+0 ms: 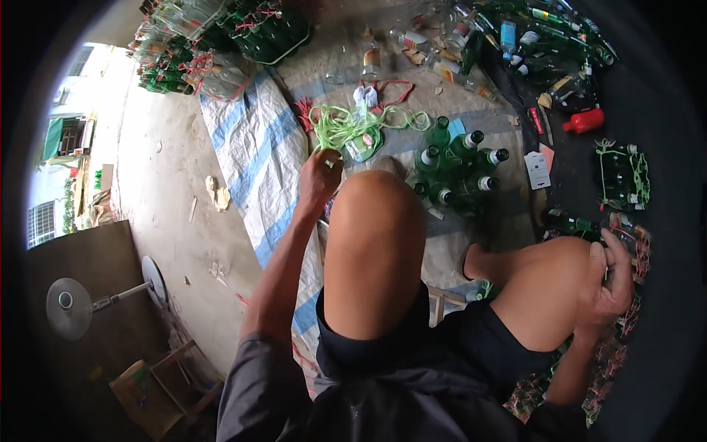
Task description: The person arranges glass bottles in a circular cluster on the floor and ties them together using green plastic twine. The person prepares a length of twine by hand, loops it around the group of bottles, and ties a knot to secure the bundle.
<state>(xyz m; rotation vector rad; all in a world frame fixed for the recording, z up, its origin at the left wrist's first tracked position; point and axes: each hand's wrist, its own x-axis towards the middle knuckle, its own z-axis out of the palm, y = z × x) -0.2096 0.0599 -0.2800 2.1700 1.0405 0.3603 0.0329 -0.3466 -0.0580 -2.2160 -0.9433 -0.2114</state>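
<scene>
My left hand [322, 175] reaches forward past my raised knee, its fingers closed at the near edge of a tangled heap of light green plastic string [345, 125]. A small green-and-white packet [364, 145] lies against the heap. Right of it, a cluster of green glass bottles [460, 158] stands upright on the sheet in front of my feet. My right hand [608, 283] rests by my other knee with bent fingers; a small pale thing seems to show between them, too small to name.
Bundles of tied bottles [221, 44] stand at the far left. Loose bottles [560, 44] pile up at the far right, near a red bottle [584, 121]. A tied green bundle [623, 175] sits at the right. A fan [70, 302] stands lower left, and a striped sheet [254, 147] covers the floor.
</scene>
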